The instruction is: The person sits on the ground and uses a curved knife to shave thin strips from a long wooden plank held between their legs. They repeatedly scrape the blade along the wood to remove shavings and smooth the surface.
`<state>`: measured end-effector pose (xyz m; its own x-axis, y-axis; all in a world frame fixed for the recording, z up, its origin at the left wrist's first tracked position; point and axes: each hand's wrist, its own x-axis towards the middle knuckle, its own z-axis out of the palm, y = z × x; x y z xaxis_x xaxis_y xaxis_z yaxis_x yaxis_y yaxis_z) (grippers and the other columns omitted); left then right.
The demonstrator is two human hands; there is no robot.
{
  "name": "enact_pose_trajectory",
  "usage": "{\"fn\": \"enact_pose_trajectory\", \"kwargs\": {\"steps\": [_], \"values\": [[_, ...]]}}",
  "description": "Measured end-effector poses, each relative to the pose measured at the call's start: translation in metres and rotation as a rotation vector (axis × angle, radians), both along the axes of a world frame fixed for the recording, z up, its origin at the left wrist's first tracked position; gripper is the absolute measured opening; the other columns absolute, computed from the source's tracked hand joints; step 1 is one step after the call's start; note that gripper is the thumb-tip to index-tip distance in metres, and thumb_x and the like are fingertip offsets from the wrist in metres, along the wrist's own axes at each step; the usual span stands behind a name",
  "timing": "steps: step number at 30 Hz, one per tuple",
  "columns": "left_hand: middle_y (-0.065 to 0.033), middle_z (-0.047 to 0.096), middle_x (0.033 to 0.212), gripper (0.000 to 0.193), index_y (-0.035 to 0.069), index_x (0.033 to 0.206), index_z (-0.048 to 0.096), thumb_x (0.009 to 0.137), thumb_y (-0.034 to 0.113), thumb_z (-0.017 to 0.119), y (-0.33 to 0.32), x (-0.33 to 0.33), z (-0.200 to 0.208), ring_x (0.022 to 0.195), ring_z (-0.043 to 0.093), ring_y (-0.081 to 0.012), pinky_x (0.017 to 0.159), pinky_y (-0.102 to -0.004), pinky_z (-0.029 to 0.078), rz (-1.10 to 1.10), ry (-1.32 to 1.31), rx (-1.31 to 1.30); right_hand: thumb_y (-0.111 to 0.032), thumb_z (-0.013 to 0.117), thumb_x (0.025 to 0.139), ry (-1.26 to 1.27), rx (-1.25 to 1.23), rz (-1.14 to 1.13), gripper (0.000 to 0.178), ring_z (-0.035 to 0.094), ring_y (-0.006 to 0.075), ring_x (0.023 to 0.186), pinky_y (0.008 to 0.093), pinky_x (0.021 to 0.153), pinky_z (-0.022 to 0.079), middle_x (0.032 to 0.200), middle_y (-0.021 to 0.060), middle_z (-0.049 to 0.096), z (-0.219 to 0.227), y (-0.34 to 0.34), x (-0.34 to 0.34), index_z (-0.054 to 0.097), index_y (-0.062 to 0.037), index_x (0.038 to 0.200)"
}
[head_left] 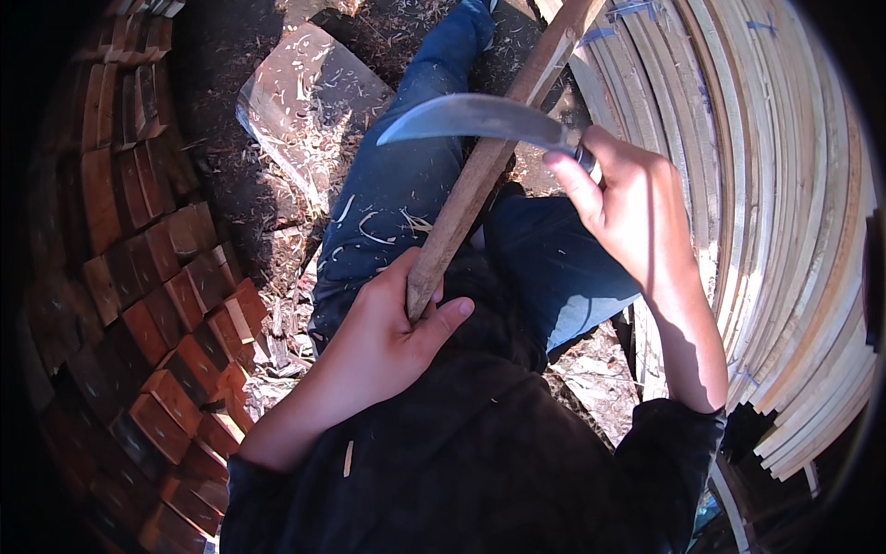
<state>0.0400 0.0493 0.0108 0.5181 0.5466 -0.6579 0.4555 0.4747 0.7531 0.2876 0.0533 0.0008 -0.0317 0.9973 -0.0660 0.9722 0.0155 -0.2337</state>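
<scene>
My left hand (383, 319) is wrapped round the near end of a long wooden stick (469, 187), its thumb beside the end. The stick slants up and away to the right, over my legs. In my right hand (641, 194) is a knife (466, 118) with a broad, curved blade, gripped by its dark handle, most of which the fingers hide. The blade points left and crosses over the stick; whether its edge touches the wood I cannot tell. Pale wood shavings (374, 229) lie on my jeans (406, 185).
Stacked reddish-brown wood blocks (166, 406) rise along the left. To the right, long pale wood strips (738, 138) are piled in bundles with blue ties. A flat slab (305, 102) strewn with shavings lies on the littered ground beyond my leg.
</scene>
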Motion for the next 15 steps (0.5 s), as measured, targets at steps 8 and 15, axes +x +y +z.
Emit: {"fn": "enact_pose_trajectory", "kwargs": {"steps": [8, 15], "values": [[0.0024, 0.042, 0.070, 0.023, 0.005, 0.088, 0.048, 0.086, 0.015, 0.069, -0.003, 0.002, -0.001, 0.065, 0.039, -0.0057, 0.059, -0.0228, 0.036, 0.021, -0.042, -0.029, -0.049, 0.061, 0.087, 0.029, 0.094, -0.005, 0.048, 0.062, 0.0334, 0.053, 0.0419, 0.052, 0.051, 0.055, 0.0151, 0.057, -0.011, 0.004, 0.007, 0.059, -0.0039, 0.071], [0.0022, 0.041, 0.070, 0.024, 0.004, 0.088, 0.048, 0.086, 0.015, 0.069, -0.004, -0.004, -0.004, 0.065, 0.038, -0.0053, 0.058, -0.0231, 0.035, 0.038, -0.021, -0.056, -0.049, 0.060, 0.089, 0.038, 0.127, 0.186, 0.046, 0.060, 0.0313, 0.046, 0.0392, 0.047, 0.049, 0.056, 0.0135, 0.059, -0.006, -0.001, -0.001, 0.060, -0.0057, 0.073]]}}
